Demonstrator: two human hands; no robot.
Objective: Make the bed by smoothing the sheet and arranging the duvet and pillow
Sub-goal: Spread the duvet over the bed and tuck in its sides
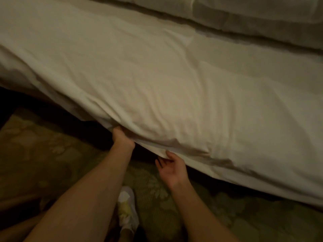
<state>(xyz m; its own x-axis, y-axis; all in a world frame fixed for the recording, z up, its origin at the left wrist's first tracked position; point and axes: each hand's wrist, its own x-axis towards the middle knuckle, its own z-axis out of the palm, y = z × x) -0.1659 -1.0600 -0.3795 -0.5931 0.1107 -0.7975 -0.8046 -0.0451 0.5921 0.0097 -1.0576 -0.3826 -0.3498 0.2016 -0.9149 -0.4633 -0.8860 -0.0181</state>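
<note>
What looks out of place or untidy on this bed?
The sheet is creased and bunched along its near edge, where the left hand grips it and holds it up. The right hand is open, palm up, at that edge. No stain or tear shows.

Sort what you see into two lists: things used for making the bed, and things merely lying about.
Job: white bedcover; folded bedding at far side; left hand gripping the bedcover's edge; right hand, open at that edge.
Lying about: patterned carpet; white shoe.
</note>
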